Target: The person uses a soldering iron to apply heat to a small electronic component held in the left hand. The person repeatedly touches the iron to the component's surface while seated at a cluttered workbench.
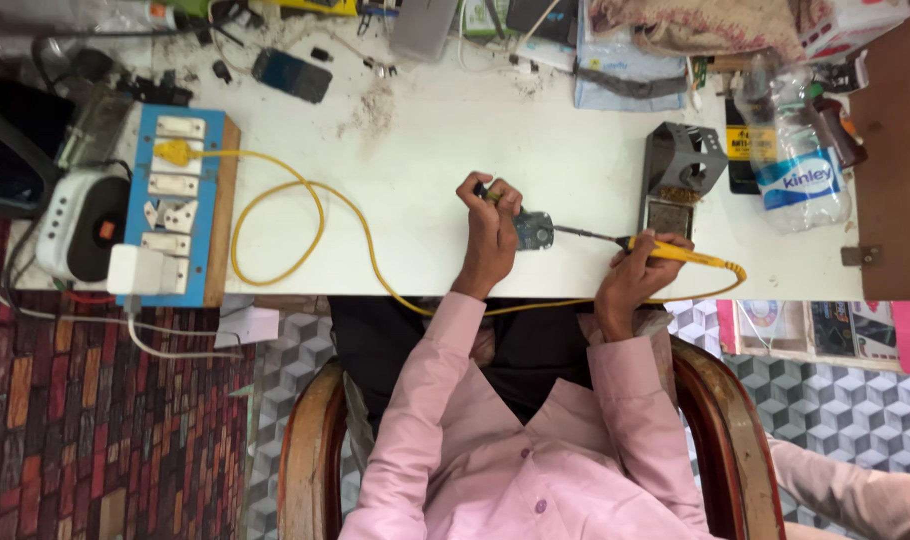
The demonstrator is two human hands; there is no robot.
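- The left hand (492, 228) is clenched around a small tool with a greenish handle (489, 195), and its fingers press on a small circuit board (533, 230) that lies on the white table (425, 150) near the front edge, about midway along it
- The right hand (635, 272) grasps a yellow soldering iron (665, 250) (held like a pen); its dark metal tip reaches left and touches the circuit board
- The iron's yellow cord (305, 190) loops across the table to a plug in the blue-and-wood switch board (180, 200) at the left edge
- Just behind the right hand stands a dark metal iron stand (681, 165)
- A clear plastic water bottle (793, 150) lies near the right edge
- A dark phone (292, 75) lies toward the rear left corner
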